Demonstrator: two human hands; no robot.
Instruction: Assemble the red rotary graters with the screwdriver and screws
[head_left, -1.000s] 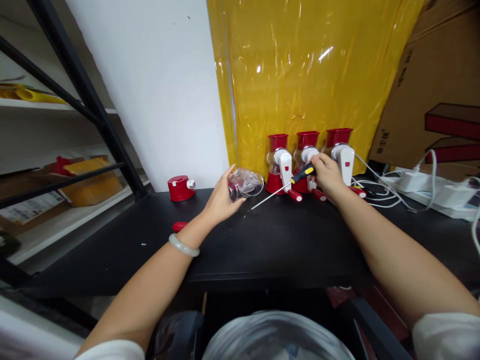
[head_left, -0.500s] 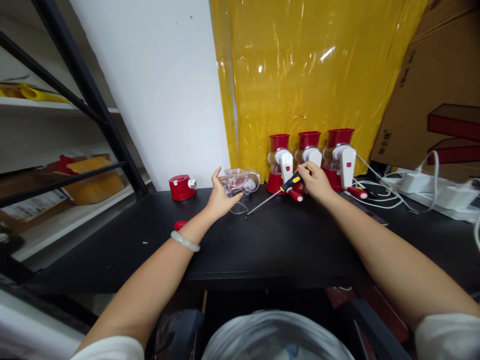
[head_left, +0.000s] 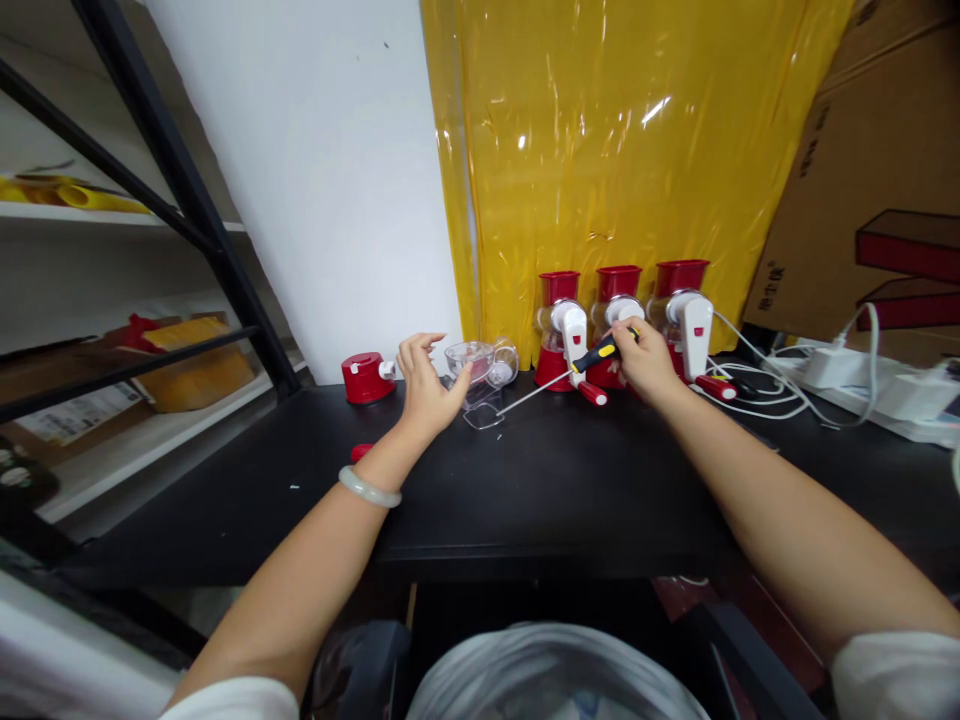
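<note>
My left hand (head_left: 422, 388) hovers with its fingers apart beside a clear plastic housing (head_left: 478, 378) that stands on the black table (head_left: 540, 480); only the thumb is against it. My right hand (head_left: 646, 358) grips a screwdriver (head_left: 596, 354) with a black and yellow handle. Its thin shaft slants down to the left, and the tip ends close to the clear housing. Right behind that hand stand three red and white hand-crank devices (head_left: 561, 328) in a row.
A red round base (head_left: 364, 378) sits by the wall at the left, with a small red part (head_left: 360, 451) nearer me. White cables and a power strip (head_left: 862, 385) lie at the right. Behind are a yellow plastic curtain (head_left: 600, 150), a cardboard box (head_left: 877, 180) and a black shelf frame (head_left: 187, 190).
My left hand has set the clear housing upright on the table and spread its fingers. My right hand with the screwdriver shifted slightly, staying in front of the devices.
</note>
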